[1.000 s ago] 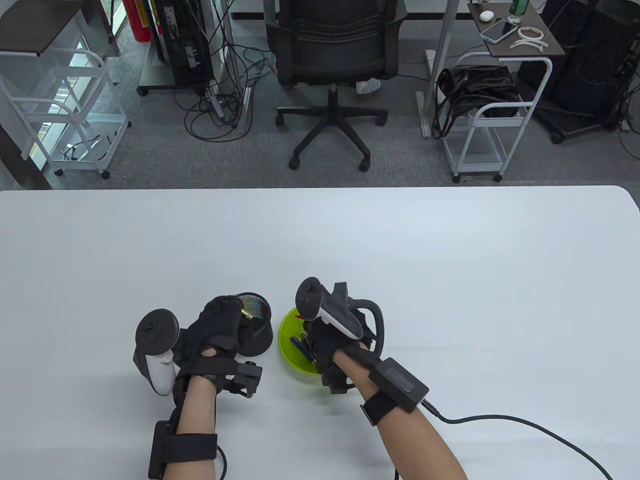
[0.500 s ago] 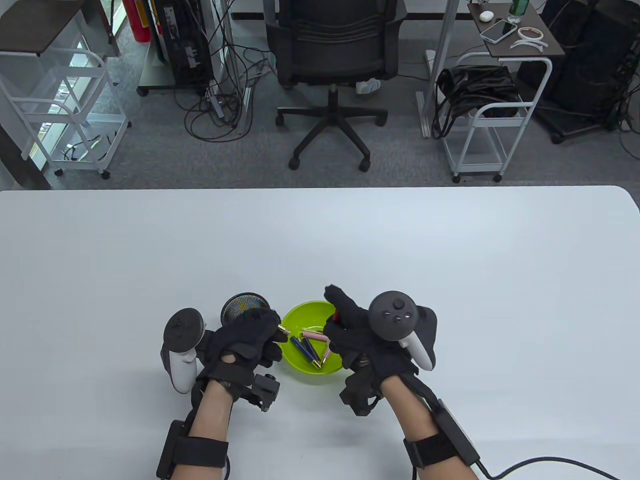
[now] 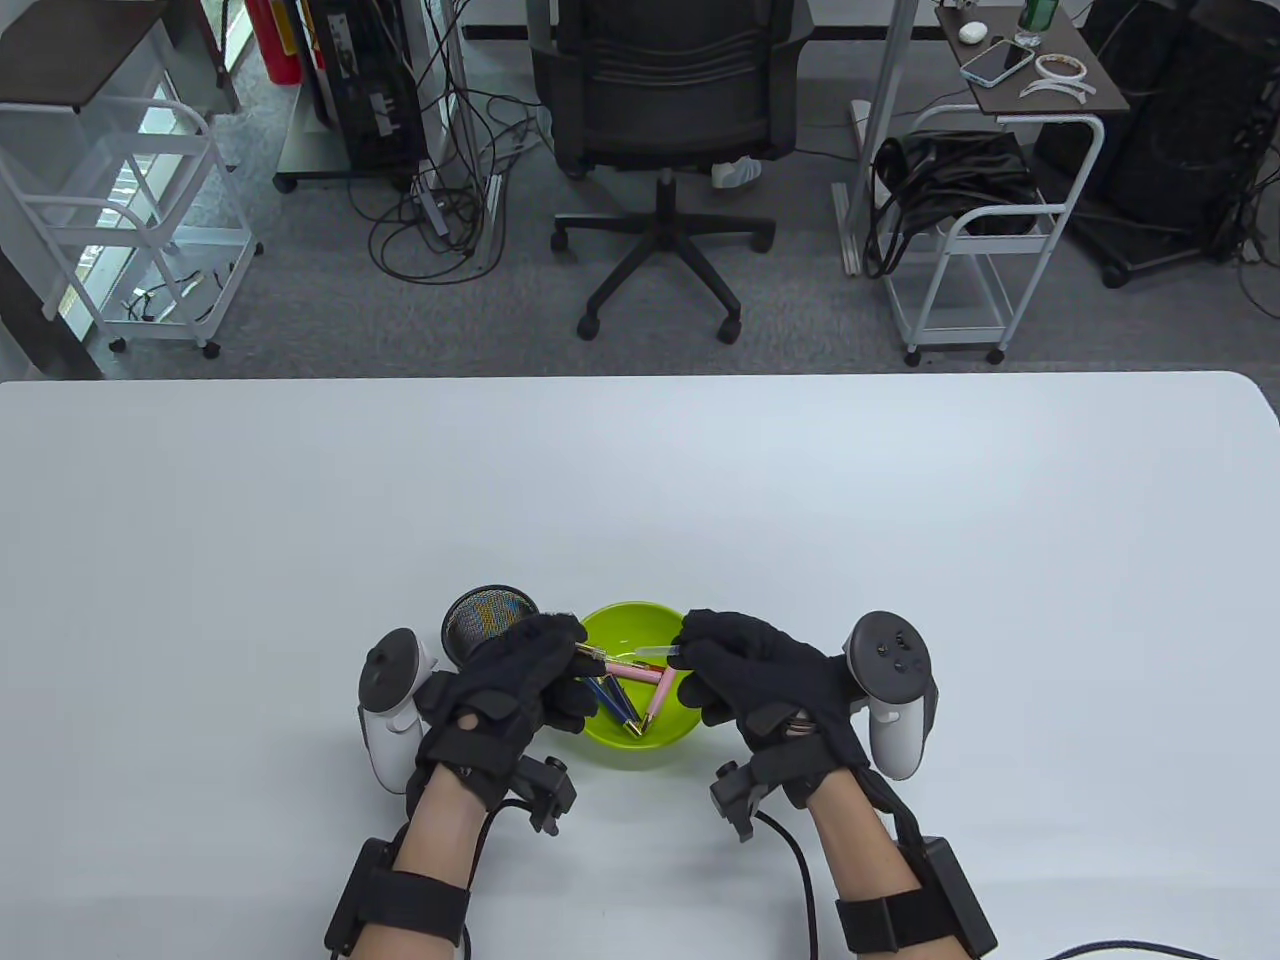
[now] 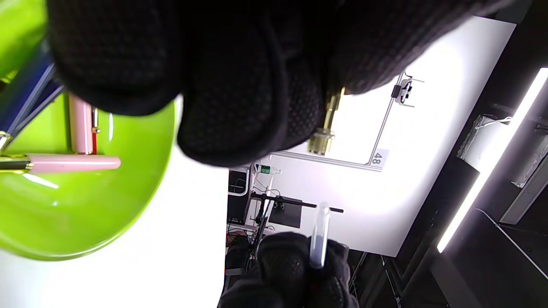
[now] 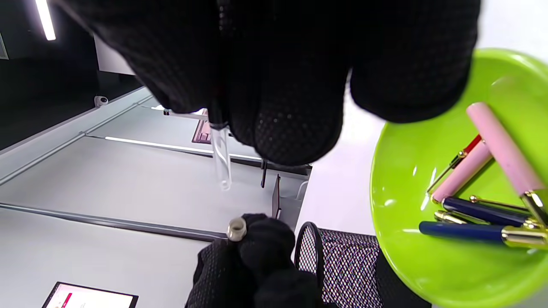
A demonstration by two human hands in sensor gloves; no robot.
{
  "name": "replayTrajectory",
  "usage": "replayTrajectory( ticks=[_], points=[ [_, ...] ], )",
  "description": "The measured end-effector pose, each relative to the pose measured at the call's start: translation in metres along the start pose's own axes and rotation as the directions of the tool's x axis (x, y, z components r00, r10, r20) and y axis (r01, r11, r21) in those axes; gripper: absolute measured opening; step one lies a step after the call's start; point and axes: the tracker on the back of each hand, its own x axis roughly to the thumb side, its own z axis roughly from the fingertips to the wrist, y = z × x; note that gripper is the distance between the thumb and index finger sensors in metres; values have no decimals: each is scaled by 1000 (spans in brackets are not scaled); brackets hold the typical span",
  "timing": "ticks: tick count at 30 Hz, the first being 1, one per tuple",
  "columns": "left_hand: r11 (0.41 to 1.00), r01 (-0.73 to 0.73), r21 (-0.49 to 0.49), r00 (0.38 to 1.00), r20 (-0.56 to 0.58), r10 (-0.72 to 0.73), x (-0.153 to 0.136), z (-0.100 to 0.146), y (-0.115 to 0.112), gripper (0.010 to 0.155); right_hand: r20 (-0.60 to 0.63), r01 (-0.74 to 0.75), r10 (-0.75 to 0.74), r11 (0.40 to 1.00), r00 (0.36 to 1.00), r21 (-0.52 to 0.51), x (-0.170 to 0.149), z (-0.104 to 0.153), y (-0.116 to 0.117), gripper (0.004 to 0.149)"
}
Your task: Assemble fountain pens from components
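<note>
Over the green bowl (image 3: 632,608) my left hand (image 3: 572,652) pinches a gold nib section (image 3: 591,656), its open end pointing right. Facing it a short gap away, my right hand (image 3: 690,650) pinches a clear ink tube (image 3: 655,651) whose free end points left. The left wrist view shows the gold section (image 4: 325,128) under my fingers and the tube (image 4: 319,235) below it. In the right wrist view the tube (image 5: 220,160) hangs above the section's round end (image 5: 236,229). Pink barrels (image 3: 655,690) and blue pen parts (image 3: 612,698) lie in the bowl.
A black mesh pen cup (image 3: 480,620) stands just left of the bowl, behind my left hand. The white table (image 3: 900,520) stretches far and to both sides. An office chair (image 3: 665,120) and carts stand on the floor beyond it.
My left hand came away from the mesh cup to the bowl with the gold section. My right hand turned palm down, swung left, and now shows the clear tube facing that section.
</note>
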Motion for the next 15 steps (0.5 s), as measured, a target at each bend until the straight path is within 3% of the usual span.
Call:
replayTrajectory(
  ticks=[15],
  points=[
    [997, -62, -45, 998, -28, 61, -8, -2, -9, 44, 13, -86, 86, 996, 996, 36, -2, -1, 10, 41]
  ],
)
